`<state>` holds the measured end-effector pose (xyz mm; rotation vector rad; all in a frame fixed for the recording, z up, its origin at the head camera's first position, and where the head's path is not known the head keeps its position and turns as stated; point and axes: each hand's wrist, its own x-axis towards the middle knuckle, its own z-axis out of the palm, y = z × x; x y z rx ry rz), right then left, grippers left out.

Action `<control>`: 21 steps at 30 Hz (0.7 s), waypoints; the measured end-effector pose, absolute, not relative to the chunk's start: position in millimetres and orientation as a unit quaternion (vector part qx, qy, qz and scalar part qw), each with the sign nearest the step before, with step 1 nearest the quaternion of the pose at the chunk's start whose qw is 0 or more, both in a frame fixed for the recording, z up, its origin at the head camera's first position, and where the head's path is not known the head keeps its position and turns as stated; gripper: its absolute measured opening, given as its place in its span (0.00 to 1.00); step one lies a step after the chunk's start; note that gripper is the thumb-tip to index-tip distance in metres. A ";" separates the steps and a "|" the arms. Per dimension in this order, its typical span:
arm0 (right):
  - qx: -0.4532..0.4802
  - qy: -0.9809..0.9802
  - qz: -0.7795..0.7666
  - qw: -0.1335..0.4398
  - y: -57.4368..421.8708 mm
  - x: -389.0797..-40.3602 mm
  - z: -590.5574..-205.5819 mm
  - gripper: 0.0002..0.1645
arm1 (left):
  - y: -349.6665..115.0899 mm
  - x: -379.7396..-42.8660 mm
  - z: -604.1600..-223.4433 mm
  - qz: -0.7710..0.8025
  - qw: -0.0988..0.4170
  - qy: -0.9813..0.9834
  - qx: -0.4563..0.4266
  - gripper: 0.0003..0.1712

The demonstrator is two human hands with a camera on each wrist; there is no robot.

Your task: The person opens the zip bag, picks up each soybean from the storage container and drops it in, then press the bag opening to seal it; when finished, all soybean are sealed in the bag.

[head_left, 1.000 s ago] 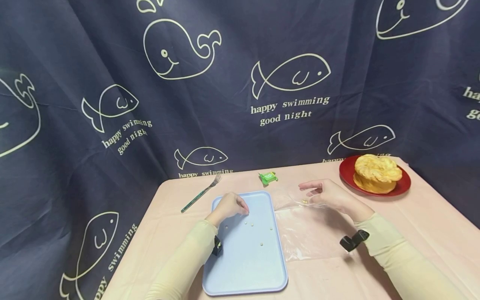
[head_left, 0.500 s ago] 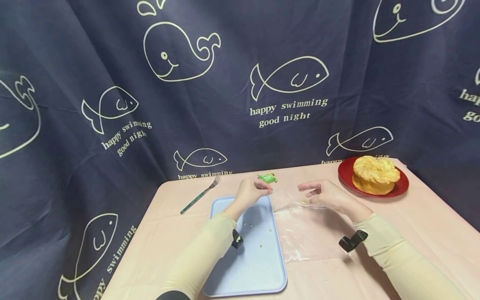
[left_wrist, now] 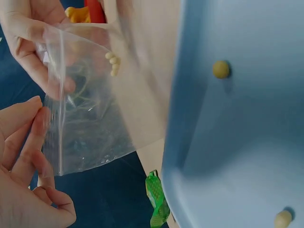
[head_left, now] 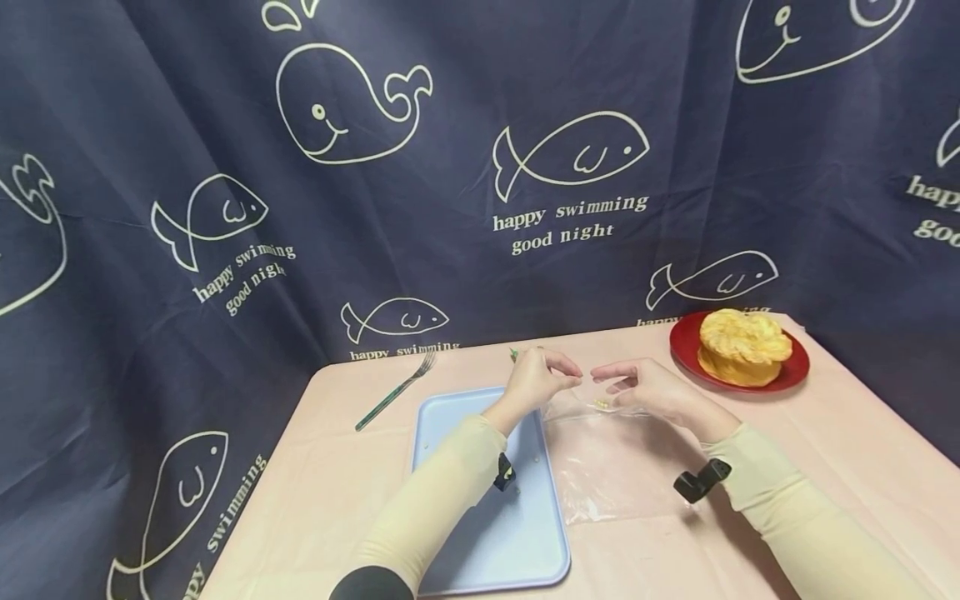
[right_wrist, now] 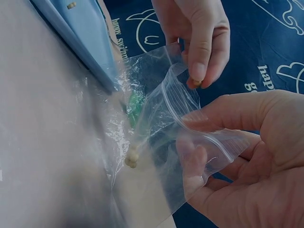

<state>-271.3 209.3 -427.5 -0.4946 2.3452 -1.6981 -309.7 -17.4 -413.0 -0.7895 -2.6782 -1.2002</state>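
Note:
My left hand (head_left: 534, 382) pinches a small soybean (right_wrist: 196, 84) between thumb and fingers, right at the mouth of a clear zip bag (right_wrist: 161, 118). The bag's zip edge is gripped by my right hand (head_left: 660, 393), thumb and fingers spreading the opening. Several pale soybeans (left_wrist: 113, 64) sit together inside the bag, which hangs out over the table in the wrist views. On the light blue tray (head_left: 517, 550), single soybeans (left_wrist: 221, 69) lie scattered; my left forearm hides part of the tray in the head view.
A fork with a green handle (head_left: 393, 397) lies left of the tray. Behind my left hand is a small green packet (left_wrist: 156, 197), mostly hidden in the head view. A red plate (head_left: 684, 354) with a round bread (head_left: 742, 348) stands at the back right.
My left hand has moved from over the tray, up and rightward, to the bag's mouth with the soybean. The right hand has stayed in place holding the bag.

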 end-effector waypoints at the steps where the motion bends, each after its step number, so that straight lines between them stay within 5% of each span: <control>1: -0.168 0.795 -0.573 0.101 209.1 -271.4 -428.0 0.36 | -17.3 -309.7 -414.0 -0.396 0.047 -0.880 -0.258 0.04; 21: -0.179 0.798 -0.569 0.089 209.7 -270.2 -428.8 0.33 | -86.4 -294.2 -441.3 -0.476 -0.008 -0.841 -0.257 0.08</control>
